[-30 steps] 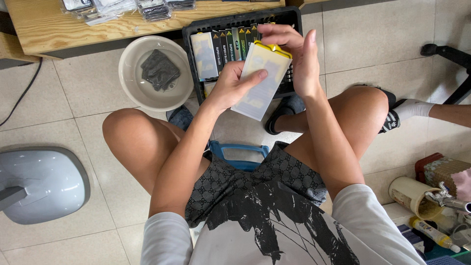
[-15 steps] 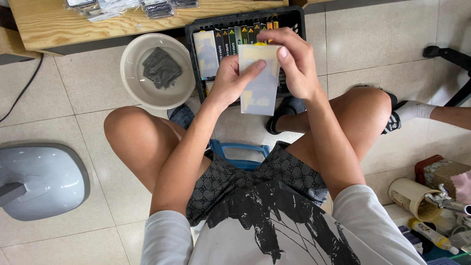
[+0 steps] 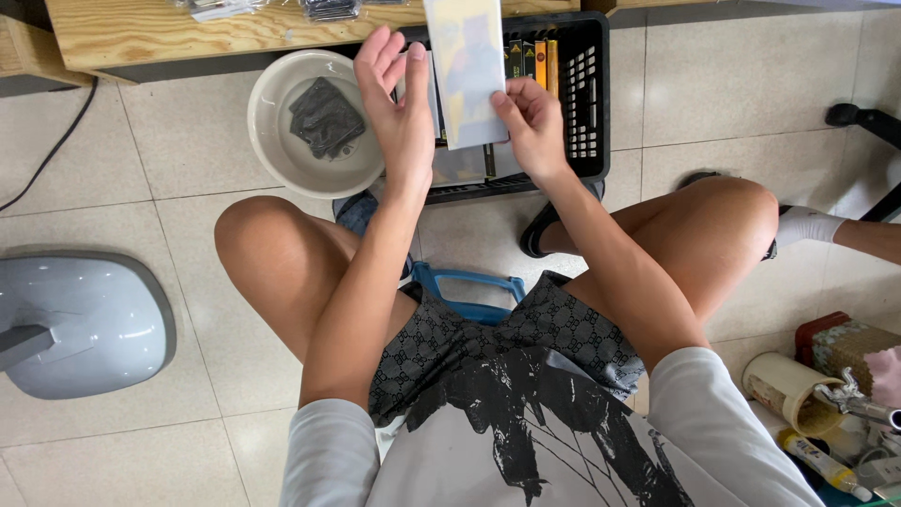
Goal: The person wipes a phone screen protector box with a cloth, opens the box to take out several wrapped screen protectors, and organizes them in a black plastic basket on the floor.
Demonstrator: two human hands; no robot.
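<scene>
Pale flat packet [image 3: 466, 70], translucent with faint yellow and blue print, upright over the black slotted crate [image 3: 587, 103], top edge cut off by the frame; head view only. Pinched at its lower right corner by the right hand [image 3: 533, 127], thumb and fingertips closed on the edge. Left hand [image 3: 399, 108] open just beside the packet's left edge, fingers spread and pointing up, palm facing the packet, contact with it not clear. Inside the crate, a row of thin upright packs in yellow, orange and dark colours, plus more pale packets lying flat below the held one. Left of the crate, touching it or nearly so, a round beige bowl [image 3: 272, 141] holding a dark crumpled cloth [image 3: 326, 117]. Wooden tabletop edge [image 3: 141, 38] along the top. Bare knees spread over a tiled floor, blue handle [image 3: 467, 282] between them. Grey rounded base [image 3: 80, 319] at far left; cup and clutter at lower right
</scene>
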